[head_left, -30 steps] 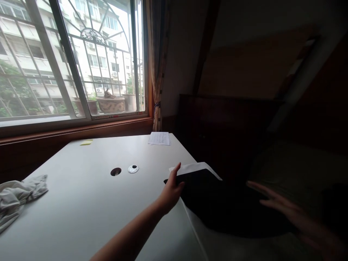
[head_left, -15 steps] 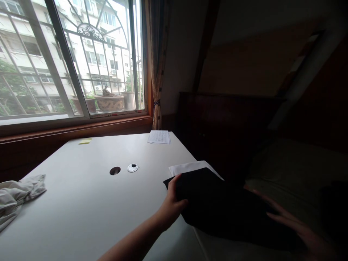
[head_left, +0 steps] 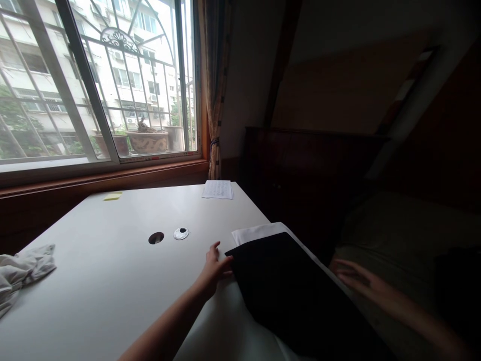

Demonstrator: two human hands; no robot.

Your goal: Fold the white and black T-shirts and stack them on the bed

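Note:
A dark, flat, folded cloth (head_left: 289, 286), maybe a garment, lies over the right part of the white table (head_left: 124, 281). White fabric (head_left: 259, 231) sticks out from under its far edge. At the cloth's left corner is my left hand (head_left: 215, 268), its fingers spread and the thumb side touching or very near the corner. My right hand (head_left: 356, 278) is in shadow just past the cloth's right edge, fingers stretched out, with nothing visible in it. Folds and details of the black cloth are lost in the dark.
A crumpled grey-white cloth (head_left: 24, 273) lies at the table's left edge. Printed papers (head_left: 218, 189) and a yellow sticky note (head_left: 112, 196) rest along the back. Mid-table are a round hole (head_left: 156, 238) and a round metal cap (head_left: 181, 233). Beyond stands a window (head_left: 143, 90) with a curtain (head_left: 215, 90).
My left hand has slid off the top of the black cloth to its left corner and spread. The right hand has moved away from the cloth to its outer side. The cloth now lies flatter.

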